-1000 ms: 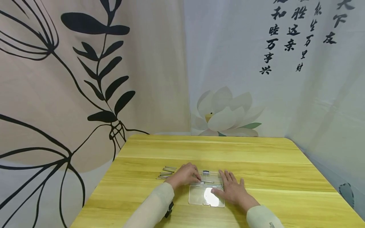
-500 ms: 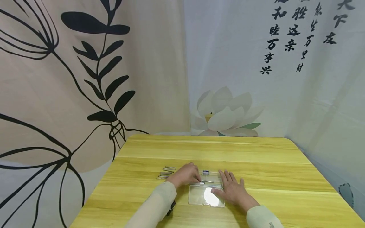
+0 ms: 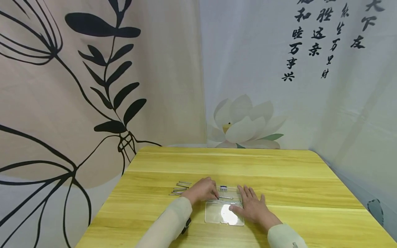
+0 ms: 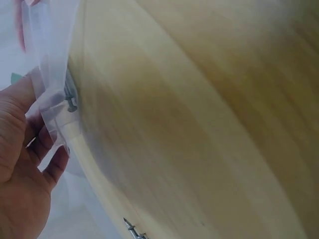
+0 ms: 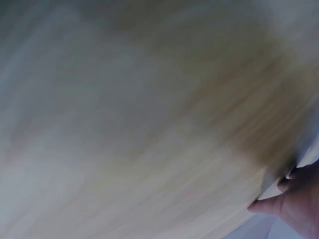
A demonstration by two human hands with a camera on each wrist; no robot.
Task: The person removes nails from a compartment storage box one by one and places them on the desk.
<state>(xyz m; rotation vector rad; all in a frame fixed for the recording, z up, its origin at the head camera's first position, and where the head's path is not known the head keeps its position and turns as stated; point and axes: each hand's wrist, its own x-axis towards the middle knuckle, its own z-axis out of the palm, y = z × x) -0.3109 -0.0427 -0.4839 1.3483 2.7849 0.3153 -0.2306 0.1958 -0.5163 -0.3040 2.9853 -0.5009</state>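
A clear plastic box (image 3: 236,194) lies on the table with its transparent lid (image 3: 214,213) folded out toward me. Over the box's left end, my left hand (image 3: 203,189) reaches in with bent fingers; its fingertips are at the end of a metal nail (image 3: 225,197) inside, and whether they pinch it is hidden. In the left wrist view, nail heads (image 4: 71,105) show through the clear wall beside the left hand (image 4: 22,164). My right hand (image 3: 254,206) lies with spread fingers along the box's right side, its thumb over the lid. The right wrist view catches that hand (image 5: 296,199) at its edge.
Several loose nails (image 3: 180,188) lie on the wooden table (image 3: 279,172) left of the box, behind the left forearm. A small blue-and-white label or latch (image 3: 223,188) sits at the box's far edge. Printed curtains (image 3: 173,86) hang behind the table.
Both hands stay almost where they were. My left fingertips shift very slightly in the box, and the short nail end seen beside them earlier is now mostly covered.
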